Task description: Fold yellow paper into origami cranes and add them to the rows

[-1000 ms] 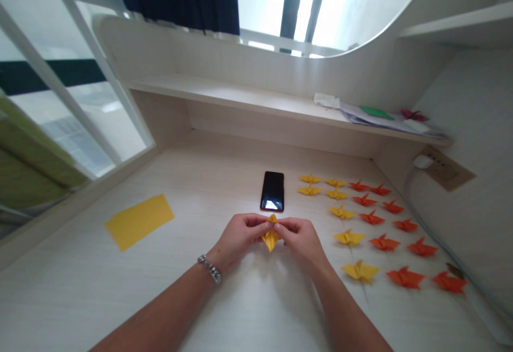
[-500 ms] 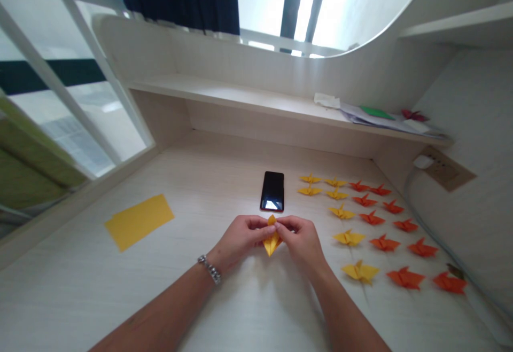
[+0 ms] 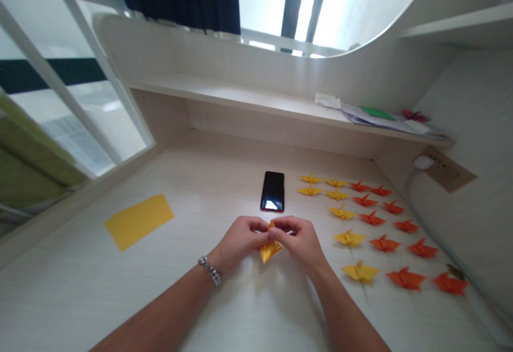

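Observation:
A piece of folded yellow origami paper point(image 3: 269, 251) is pinched between both hands, its pointed end facing me and a small tip showing above the thumbs. My left hand point(image 3: 245, 236) grips its left side, thumb on top and fingers curled beneath. On the other side my right hand point(image 3: 300, 239) presses its thumb on the upper part, close to the left thumb. The fingers cover much of the paper's upper half. Just beyond the hands lies a black phone point(image 3: 273, 189).
Rows of yellow paper cranes point(image 3: 349, 238) and orange paper cranes point(image 3: 385, 243) stand at the right. Flat yellow paper sheets point(image 3: 140, 221) lie at the left. A shelf point(image 3: 240, 95) with papers runs across the back. A cable point(image 3: 427, 229) hangs from the wall socket point(image 3: 447, 169).
The folded paper has tilted, its lower point swinging down and left. Its upper tip shows less between the thumbs. Both hands stay in nearly the same place.

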`<move>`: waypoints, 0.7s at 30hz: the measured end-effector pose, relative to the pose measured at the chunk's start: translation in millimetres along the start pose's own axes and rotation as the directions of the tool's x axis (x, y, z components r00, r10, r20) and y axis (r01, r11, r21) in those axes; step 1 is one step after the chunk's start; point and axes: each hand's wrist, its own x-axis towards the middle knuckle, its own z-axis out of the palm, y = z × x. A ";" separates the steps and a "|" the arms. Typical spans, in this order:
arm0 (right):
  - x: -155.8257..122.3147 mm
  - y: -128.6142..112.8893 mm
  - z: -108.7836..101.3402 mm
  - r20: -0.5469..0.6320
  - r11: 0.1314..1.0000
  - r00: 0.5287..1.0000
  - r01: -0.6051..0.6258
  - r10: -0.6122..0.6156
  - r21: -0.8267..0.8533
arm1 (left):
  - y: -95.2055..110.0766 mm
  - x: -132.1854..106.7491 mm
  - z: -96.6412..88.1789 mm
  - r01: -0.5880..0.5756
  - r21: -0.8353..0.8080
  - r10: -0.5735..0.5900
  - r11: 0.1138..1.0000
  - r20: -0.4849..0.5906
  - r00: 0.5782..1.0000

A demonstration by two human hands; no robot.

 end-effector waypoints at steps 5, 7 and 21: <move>-2.2 -1.9 4.8 -0.011 0.998 1.000 0.023 -0.024 -0.061 | -1.7 0.4 0.4 -0.026 0.067 0.026 0.997 -0.005 1.000; -1.6 -2.0 4.8 -0.025 0.997 0.999 0.032 -0.034 -0.063 | -0.8 -0.1 0.2 -0.033 0.081 0.032 0.996 0.015 0.999; 4.8 3.8 -1.1 -0.140 0.999 0.990 -0.001 0.007 0.047 | 4.5 -2.4 -1.5 0.010 -0.204 0.027 0.979 0.180 0.983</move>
